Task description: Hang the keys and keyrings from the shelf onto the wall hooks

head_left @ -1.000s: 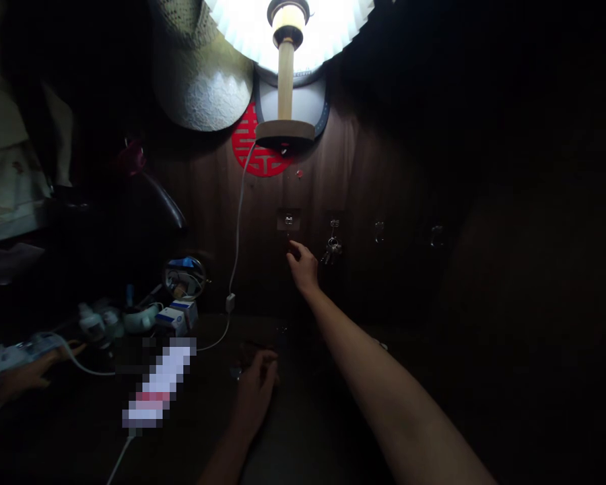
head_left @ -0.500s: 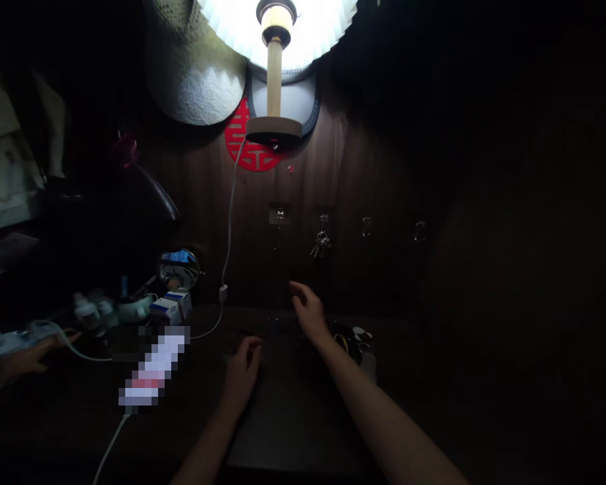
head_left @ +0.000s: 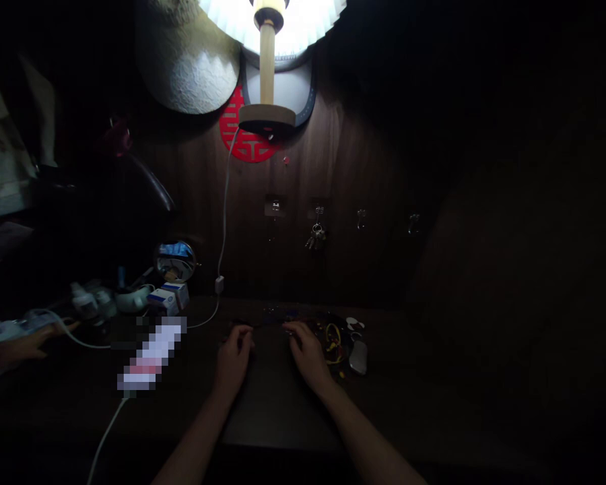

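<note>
My left hand (head_left: 233, 355) is low over the dark desk (head_left: 267, 414), fingers curled and thumb drawn in toward them. Across a small gap, my right hand (head_left: 307, 353) has its bent fingers pointing left toward it. Both hands look closed in a pinch. What lies between the fingertips is too dark and small to make out. Just right of my right hand lies a tangle of yellow cord (head_left: 334, 342) among small dark items. A grey rounded object (head_left: 358, 358) and a small white piece (head_left: 354, 324) lie beside that.
A lit pleated lamp (head_left: 266, 74) hangs above, its white cable (head_left: 225, 215) running down to the desk. Keys (head_left: 316, 237) hang on the wooden back panel. At left are a round mirror (head_left: 176, 261), small boxes (head_left: 167, 298), bottles (head_left: 84, 301) and a pixelated bright object (head_left: 153, 355).
My right hand has come down and slightly left, from raised above the desk to level with my left hand. The yellow cord and grey object show more. The view has shifted slightly.
</note>
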### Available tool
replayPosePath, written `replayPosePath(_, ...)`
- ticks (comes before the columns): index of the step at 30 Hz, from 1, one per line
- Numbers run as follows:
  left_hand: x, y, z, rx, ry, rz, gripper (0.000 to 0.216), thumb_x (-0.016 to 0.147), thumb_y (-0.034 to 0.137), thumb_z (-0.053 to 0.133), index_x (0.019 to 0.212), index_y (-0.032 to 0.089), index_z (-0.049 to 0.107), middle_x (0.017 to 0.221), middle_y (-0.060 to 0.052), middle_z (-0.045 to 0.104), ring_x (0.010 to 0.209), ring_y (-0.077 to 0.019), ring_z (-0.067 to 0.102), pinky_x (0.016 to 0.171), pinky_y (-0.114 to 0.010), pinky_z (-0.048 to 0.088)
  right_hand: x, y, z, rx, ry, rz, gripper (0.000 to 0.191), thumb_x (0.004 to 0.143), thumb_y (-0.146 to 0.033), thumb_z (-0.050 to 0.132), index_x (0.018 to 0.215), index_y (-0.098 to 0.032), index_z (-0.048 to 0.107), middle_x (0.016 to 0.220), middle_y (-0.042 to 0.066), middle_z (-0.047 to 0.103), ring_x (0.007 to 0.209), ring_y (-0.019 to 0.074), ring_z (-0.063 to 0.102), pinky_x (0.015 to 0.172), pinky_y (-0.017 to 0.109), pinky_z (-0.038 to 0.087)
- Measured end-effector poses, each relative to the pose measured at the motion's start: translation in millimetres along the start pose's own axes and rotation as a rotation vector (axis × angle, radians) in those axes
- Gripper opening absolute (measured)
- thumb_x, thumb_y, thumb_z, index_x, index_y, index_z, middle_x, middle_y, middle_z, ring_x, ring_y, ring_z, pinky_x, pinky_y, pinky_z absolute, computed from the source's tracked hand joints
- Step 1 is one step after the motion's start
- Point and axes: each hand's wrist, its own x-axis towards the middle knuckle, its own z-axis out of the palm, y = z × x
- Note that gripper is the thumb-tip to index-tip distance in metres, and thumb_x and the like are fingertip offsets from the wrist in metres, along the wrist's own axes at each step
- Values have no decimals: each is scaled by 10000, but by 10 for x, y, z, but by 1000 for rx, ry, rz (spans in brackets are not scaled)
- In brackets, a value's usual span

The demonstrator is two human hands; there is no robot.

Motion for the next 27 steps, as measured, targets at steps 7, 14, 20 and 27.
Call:
replayPosePath(7, 24, -88, -18, 193, 70, -44, 203, 834, 299, 428, 921, 229, 598, 869, -34, 703, 827, -204, 656, 738, -316, 472, -132, 12, 34, -59, -138, -52, 425, 742, -17, 397, 1022, -242, 624, 1049, 41, 610, 1053, 174, 556, 963, 366, 431)
replayPosePath(14, 38, -93, -8, 453, -19, 41, 314, 777, 108, 455, 1047, 176, 600, 1057, -94, 686, 1008, -234, 610, 887, -379, 424, -140, 7, 34, -97, -169, -62, 403, 740, -9, 400, 999, -218, 627, 1021, 57, 603, 1015, 182, 562, 925, 362, 456)
replayPosePath(20, 24, -116, 10, 224, -11, 19, 325, 789, 98, 409, 1055, 205, 562, 1037, -69, 682, 954, -206, 645, 873, -359, 455, -141, -1, 30, -112, -187, -57, 404, 747, -3, 402, 1008, -219, 623, 1028, 54, 603, 1023, 179, 561, 934, 357, 448)
replayPosePath(27, 110, -287, -34, 68, 285, -19, 242, 771, 170, 416, 950, 189, 577, 1015, -86, 595, 978, -223, 601, 885, -389, 478, -142, -9, 28, -121, -176, -54, 423, 736, 10, 404, 1007, -231, 622, 1019, 44, 600, 1013, 175, 565, 920, 346, 453)
